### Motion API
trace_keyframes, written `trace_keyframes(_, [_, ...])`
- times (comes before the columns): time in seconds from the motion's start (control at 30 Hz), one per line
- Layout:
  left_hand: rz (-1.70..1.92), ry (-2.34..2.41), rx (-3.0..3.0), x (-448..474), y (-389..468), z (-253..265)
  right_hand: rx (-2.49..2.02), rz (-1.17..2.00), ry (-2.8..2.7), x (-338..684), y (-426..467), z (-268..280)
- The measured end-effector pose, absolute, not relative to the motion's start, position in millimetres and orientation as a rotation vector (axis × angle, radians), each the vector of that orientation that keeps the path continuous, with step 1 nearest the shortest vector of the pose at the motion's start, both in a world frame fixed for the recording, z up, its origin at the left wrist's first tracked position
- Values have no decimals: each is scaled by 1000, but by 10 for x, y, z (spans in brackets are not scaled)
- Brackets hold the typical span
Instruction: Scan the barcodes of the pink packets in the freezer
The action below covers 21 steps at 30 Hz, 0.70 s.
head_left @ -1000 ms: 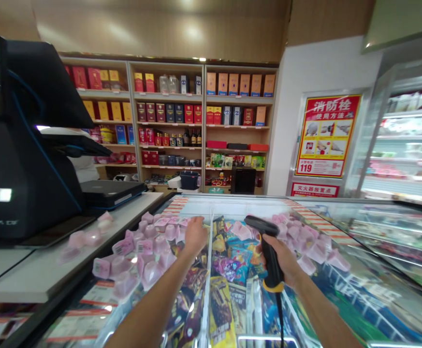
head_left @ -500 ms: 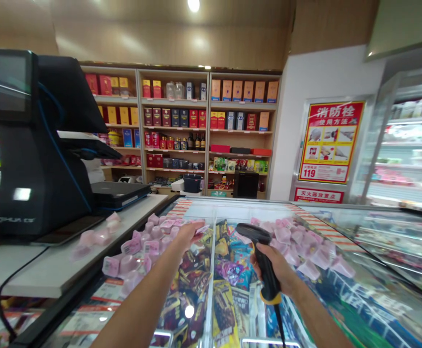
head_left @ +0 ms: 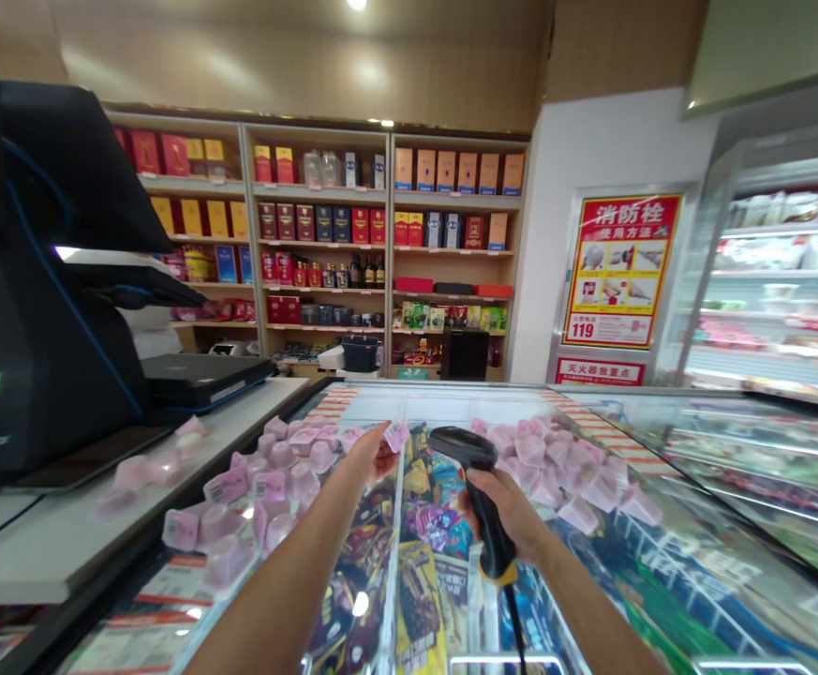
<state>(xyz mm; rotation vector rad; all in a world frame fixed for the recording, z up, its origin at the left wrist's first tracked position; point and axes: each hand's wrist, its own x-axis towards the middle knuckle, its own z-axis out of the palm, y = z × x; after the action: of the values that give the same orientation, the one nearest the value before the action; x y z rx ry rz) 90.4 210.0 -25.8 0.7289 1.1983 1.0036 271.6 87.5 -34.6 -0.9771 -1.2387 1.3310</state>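
Note:
My left hand holds a small pink jelly cup by its labelled lid, lifted just above the glass freezer lid. My right hand grips a black barcode scanner with a yellow ring at its base; the scanner head points left toward the cup, a short gap away. A pile of pink cups lies to the left of my left hand. A second pile of pink cups lies to the right of the scanner.
A black checkout terminal stands on the white counter at left, with a few pink cups on it. Shelves of boxed goods line the back wall. A chilled display case stands at right.
My left hand picked a pink cup out of the left pile and raised it. The scanner in my right hand moved left toward the cup.

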Motion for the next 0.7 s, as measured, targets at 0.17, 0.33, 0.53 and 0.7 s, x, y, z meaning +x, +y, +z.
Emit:
trace_keyframes(0.17, [1008, 1204, 719, 925, 2105, -289, -970, 1313, -1281, 2713, 894, -350])
trace_keyframes(0.33, [1021, 1252, 733, 997, 2086, -381, -934, 1314, -1135, 2737, 899, -291])
trace_keyframes(0.53, [996, 1271, 748, 1060, 2122, -435, -954, 1361, -1183, 2767, 860, -262])
trace_keyframes(0.7, [948, 1307, 789, 1013, 2152, -417, -945, 1381, -1236, 2742, 834, -285])
